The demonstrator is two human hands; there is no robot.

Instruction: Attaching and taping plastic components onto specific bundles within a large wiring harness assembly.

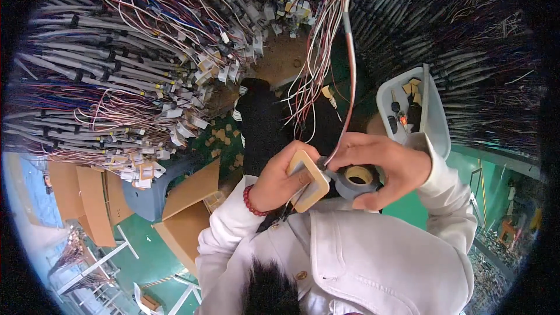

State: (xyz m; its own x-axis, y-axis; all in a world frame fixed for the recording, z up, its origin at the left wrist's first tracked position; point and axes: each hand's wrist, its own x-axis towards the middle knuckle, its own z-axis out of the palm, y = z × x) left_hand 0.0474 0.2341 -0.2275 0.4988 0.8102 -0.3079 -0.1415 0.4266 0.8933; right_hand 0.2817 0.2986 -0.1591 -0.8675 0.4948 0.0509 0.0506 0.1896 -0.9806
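Observation:
My left hand [284,176] is closed on a flat white rectangular piece with a tan rim [318,185], its thumb across the piece's face. In my right hand [388,166] is a roll of dark grey tape [357,182] with a pale core, gripped by curled fingers and thumb. A thin reddish-brown cable [350,81] hangs from above, and its lower end reaches the back of the white piece between my hands. Beyond my hands dangles a bundle of loose white and red wires [318,52]. The cable's joint with the piece is partly hidden by my fingers.
Dense rows of grey wire harnesses [76,64] line the left, with more harnesses [466,41] at right. A grey plastic bin [440,122] with small parts stands at right. Opened cardboard boxes [189,198] and a blue stool [140,198] are at lower left. Tan scraps [219,137] litter the floor.

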